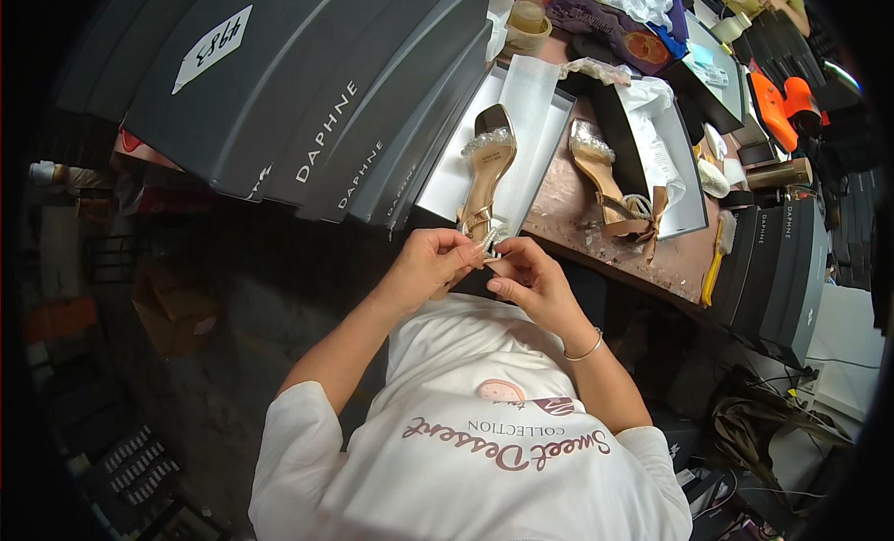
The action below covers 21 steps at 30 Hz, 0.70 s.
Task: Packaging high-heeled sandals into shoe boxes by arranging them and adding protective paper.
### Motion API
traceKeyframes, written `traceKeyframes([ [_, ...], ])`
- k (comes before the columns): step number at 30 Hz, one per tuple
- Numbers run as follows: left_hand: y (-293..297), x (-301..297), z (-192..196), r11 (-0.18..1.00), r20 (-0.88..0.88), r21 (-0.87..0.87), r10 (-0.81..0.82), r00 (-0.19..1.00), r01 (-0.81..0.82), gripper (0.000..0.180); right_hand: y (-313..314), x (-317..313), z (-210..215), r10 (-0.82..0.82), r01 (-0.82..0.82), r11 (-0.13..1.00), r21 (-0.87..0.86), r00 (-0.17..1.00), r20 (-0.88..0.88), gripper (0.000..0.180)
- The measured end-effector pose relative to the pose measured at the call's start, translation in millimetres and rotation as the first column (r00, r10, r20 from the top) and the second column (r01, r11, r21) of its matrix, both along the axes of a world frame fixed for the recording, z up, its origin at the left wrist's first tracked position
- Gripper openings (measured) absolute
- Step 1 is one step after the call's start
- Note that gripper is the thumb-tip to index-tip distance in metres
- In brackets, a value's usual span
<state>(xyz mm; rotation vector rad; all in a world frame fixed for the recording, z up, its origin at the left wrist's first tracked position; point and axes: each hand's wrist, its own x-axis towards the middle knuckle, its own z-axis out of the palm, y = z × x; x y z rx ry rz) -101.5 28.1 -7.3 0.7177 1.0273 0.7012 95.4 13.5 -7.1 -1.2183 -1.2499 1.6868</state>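
A strappy sandal [490,169] with a tan insole and a sparkling toe band lies over a white-lined shoebox [447,189], its heel end toward me. My left hand [436,264] pinches the sandal's ankle strap, thumb and fingers pressed together. Close beside it, my right hand [533,278] grips the end of the same strap between bent fingers; the exact bit held is partly hidden. To the right, a matching sandal [599,173] with a brown ribbon [637,226] at its heel rests on the table, touched by neither hand.
Large dark shoeboxes [307,103] are stacked at the left. Another open box with white tissue paper [652,122] stands at the right of the table [559,206]. An orange tape dispenser [778,108] and a yellow-handled tool [715,262] lie farther right. Tape rolls [527,29] sit at the back.
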Motion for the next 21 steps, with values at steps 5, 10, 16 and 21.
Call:
traceKeyframes([
  [5,0,-5,4,0.998,0.075,-0.041,-0.044,0.996,0.047,0.016,3,5,-8,0.091,-0.133,0.982,0.136,0.955,0.282,0.015],
  [10,0,-10,-3,0.996,0.064,0.086,-0.006,0.998,0.001,0.010,5,17,-3,0.182,-0.174,0.983,-0.061,0.969,0.165,0.024],
  [16,-3,-26,2,0.994,-0.015,0.075,-0.074,0.997,0.075,0.017,-8,34,-35,0.216,-0.201,0.961,-0.188,0.974,0.063,0.027],
  [21,-8,-46,9,0.950,-0.304,0.056,-0.275,0.912,0.306,0.020,-7,42,-25,0.137,-0.195,0.945,-0.261,0.965,-0.224,0.024],
])
